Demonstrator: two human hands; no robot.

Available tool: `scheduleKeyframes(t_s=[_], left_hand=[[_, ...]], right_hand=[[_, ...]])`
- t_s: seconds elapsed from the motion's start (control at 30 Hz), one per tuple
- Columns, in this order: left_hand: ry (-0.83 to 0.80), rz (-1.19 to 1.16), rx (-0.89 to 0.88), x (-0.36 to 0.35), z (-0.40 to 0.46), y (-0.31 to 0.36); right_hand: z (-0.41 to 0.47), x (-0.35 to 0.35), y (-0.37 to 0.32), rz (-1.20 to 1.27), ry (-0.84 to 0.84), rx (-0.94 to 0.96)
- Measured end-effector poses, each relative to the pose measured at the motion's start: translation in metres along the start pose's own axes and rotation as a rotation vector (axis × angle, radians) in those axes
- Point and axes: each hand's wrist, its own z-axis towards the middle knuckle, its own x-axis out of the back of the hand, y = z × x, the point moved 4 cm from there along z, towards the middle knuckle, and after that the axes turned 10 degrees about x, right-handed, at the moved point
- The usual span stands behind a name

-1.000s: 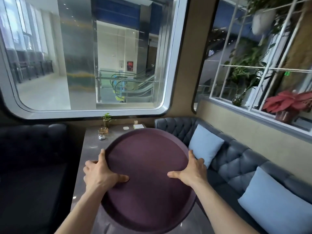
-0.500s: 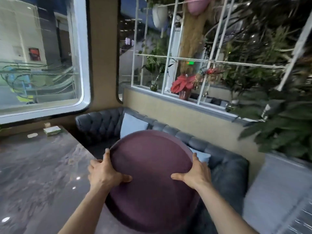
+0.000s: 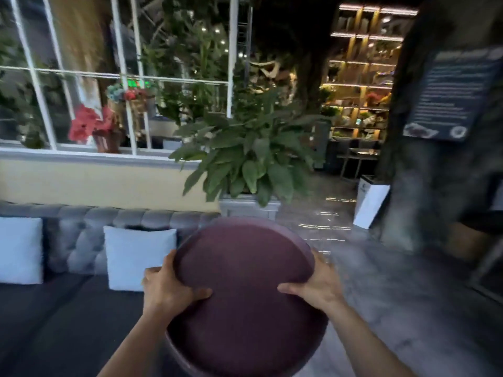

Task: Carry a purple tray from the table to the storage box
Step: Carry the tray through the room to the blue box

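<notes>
A round purple tray (image 3: 245, 300) is held in front of me at the bottom centre, tilted slightly away. My left hand (image 3: 167, 288) grips its left rim, thumb on top of the tray surface. On the right rim my right hand (image 3: 317, 285) holds it the same way. The tray is off the table, above the sofa's end and the floor. No storage box can be made out in view.
A grey tufted sofa (image 3: 81, 240) with pale blue cushions (image 3: 136, 257) lies to the left. A leafy plant in a grey planter (image 3: 250, 164) stands straight ahead. Glossy floor (image 3: 381, 281) opens to the right, with a white sign stand (image 3: 371, 202) and a dark pillar (image 3: 424, 159).
The view has swung right: table and round window have left the frame, and planter, floor and lit shelves have come in. Both hands keep the same hold on the tray.
</notes>
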Motion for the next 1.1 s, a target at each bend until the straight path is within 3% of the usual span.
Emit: scheduleKeyframes(t_s=[0.27,0.5,0.83,1.1], left_hand=[[-0.285,0.043,-0.229,-0.177,-0.069,0.120],[-0.486,0.099,-0.442,-0.313,-0.158,0.204],[-0.823,0.191,-0.691,-0.461,-0.326,0.285],[-1.089,0.220,-0.851,-0.572,-0.435,0.349]], right_hand=[[-0.070,0.147,0.161,-0.086,0.216,-0.287],[-0.176,0.248,0.252,-0.109,0.432,-0.551],[-0.327,0.338,0.346,-0.145,0.696,-0.914],[-0.386,0.390,0.415,-0.166,0.862,-1.161]])
